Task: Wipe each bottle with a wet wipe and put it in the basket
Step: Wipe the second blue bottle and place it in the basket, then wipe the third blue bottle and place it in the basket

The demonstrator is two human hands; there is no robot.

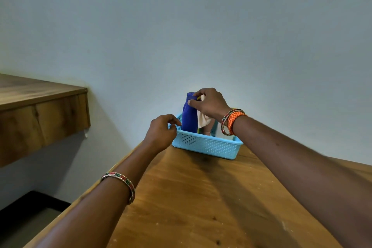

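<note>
While the right hand [209,104] pinches the top of the blue bottle [189,115] and holds a white wipe [203,120], bottle stands upright inside the light blue basket [207,144] on the wooden table [191,197]. Left hand [161,132] at basket's left rim, fingers loosely curled, holding nothing. Another pinkish item [207,130] in basket, can't identify.

Pale blue-grey wall [181,26], wooden tabletop [191,197], wooden shelf [40,110] at left, dark floor [24,213]

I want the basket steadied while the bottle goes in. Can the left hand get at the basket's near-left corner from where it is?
Probably yes. The left hand hovers right at that corner of the blue basket, holding nothing, with nothing between them; the right hand holds the blue bottle further in.
</note>
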